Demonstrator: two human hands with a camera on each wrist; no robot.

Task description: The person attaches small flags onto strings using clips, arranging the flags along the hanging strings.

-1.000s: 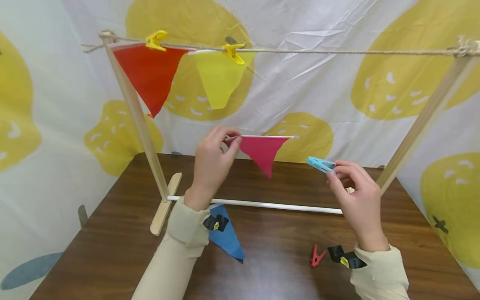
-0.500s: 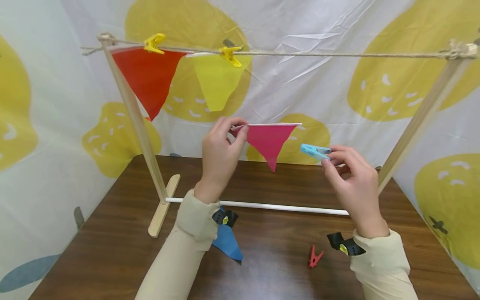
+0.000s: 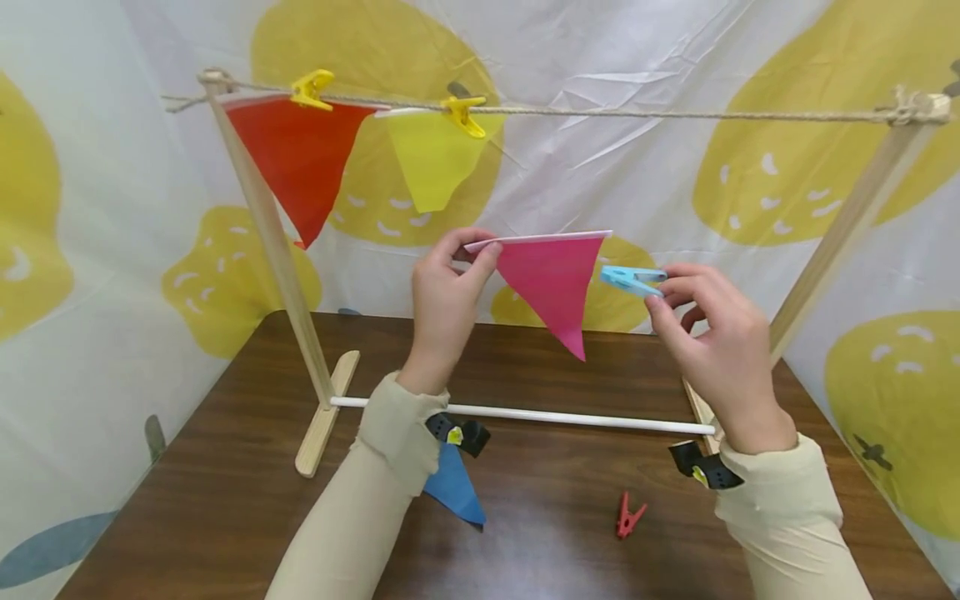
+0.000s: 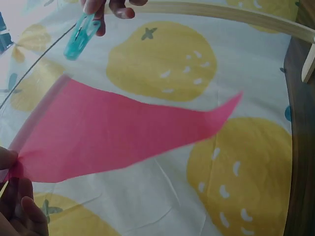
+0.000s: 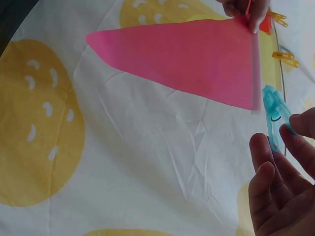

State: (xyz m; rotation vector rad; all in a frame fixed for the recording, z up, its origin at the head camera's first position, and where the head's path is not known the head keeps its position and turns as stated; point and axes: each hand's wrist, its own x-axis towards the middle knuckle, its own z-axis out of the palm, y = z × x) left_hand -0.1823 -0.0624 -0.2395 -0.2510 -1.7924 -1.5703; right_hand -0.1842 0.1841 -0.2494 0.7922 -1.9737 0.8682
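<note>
My left hand [image 3: 450, 292] pinches the upper left corner of a pink pennant [image 3: 555, 279] between thumb and fingers. Its white top edge slants up a little to the right, and its tip hangs down. To the right, my right hand [image 3: 716, 342] holds a light-blue clothespin [image 3: 630, 279] by its handle ends, the nose pointing left at the pennant's right side. In the right wrist view the clothespin [image 5: 274, 115] is just off the pennant's corner. Above both hands runs a twine line [image 3: 675, 114], where yellow clothespins [image 3: 463, 115] hold a red pennant [image 3: 300, 158] and a yellow pennant [image 3: 435, 158].
Wooden posts [image 3: 273, 242] carry the line at both sides, joined low down by a white rod [image 3: 577, 418]. On the brown table [image 3: 540, 533] lie a blue pennant [image 3: 456, 492], partly under my left forearm, and a red clothespin [image 3: 628, 515]. A lemon-patterned cloth hangs behind.
Both hands have risen toward the line, the left also moving slightly right with the pink pennant. The pennant has turned to face the head camera more, its tip swinging right.
</note>
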